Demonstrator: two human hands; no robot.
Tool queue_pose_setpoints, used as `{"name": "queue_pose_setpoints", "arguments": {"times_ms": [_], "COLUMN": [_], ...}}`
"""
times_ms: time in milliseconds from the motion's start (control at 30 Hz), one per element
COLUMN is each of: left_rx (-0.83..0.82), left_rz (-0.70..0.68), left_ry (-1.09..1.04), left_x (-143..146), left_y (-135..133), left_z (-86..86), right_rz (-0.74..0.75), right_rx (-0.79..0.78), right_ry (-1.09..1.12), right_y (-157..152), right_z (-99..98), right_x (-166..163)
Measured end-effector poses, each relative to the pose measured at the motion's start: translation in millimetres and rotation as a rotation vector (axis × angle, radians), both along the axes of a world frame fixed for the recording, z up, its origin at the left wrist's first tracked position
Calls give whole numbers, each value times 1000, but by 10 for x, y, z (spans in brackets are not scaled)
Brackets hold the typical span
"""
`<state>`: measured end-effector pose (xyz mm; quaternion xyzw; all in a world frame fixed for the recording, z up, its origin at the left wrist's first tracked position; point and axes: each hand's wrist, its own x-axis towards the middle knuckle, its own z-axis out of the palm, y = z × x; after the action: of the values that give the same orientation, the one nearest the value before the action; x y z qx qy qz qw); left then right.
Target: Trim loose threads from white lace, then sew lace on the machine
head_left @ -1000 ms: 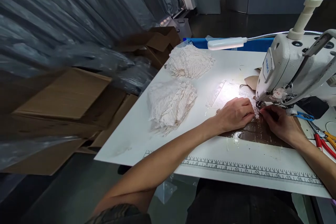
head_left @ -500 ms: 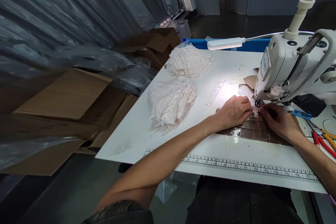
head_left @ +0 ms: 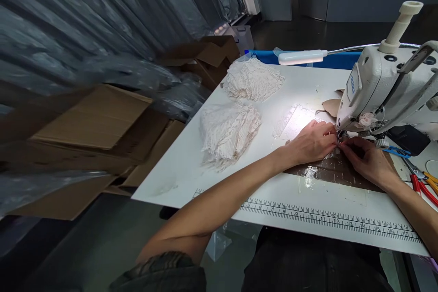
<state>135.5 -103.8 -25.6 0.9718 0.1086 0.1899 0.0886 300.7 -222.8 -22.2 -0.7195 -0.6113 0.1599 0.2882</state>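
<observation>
A white sewing machine [head_left: 367, 84] stands at the right, its needle area just beyond my fingertips. My left hand [head_left: 316, 140] is closed at the presser foot, its bent fingers pressing on a pale lace piece [head_left: 289, 121] that spreads out brightly lit to the left. Beside it, my right hand [head_left: 367, 160] pinches thumb and forefinger at the lace edge close to the needle. The fingers hide most of the lace there. Under both hands lies a shiny brown sheet [head_left: 321, 172] taped to the white table [head_left: 185, 171].
Two lace piles, a far one [head_left: 253, 80] and a near one [head_left: 231, 134], lie left of the machine. Scissors with red handles [head_left: 415, 184] and a blue tool [head_left: 397, 151] are at the right. Cardboard boxes [head_left: 92, 116] stand beyond the table's left edge. A lamp [head_left: 303, 57] hangs over the back.
The view has shifted slightly, so the table sits a little farther right. My hands have drawn closer together at the needle, and less lace shows between them.
</observation>
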Motion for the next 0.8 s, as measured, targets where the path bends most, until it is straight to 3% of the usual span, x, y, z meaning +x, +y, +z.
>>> {"name": "queue_pose_setpoints", "arguments": {"times_ms": [233,333,600,700,800], "left_rx": [-135,-148,11,88,113], "left_rz": [-74,-111,-121,-120,-125], "left_ry": [-83,-80,-18,-30,-48], "left_x": [-25,-30,-32,-33,-35], "left_y": [103,101,57,53,51], "left_z": [-21,-23,-87,-107,-117], "right_rz": [305,346,371,371,267], "right_rx": [124,147,121,109,63], "right_ry": [-456,-546,-468,-322,-162], "right_y": [-165,-183,-168,-165,-147], "right_z": [-36,-38,-72,-39,46], "right_x": [31,19,59,112,165]}}
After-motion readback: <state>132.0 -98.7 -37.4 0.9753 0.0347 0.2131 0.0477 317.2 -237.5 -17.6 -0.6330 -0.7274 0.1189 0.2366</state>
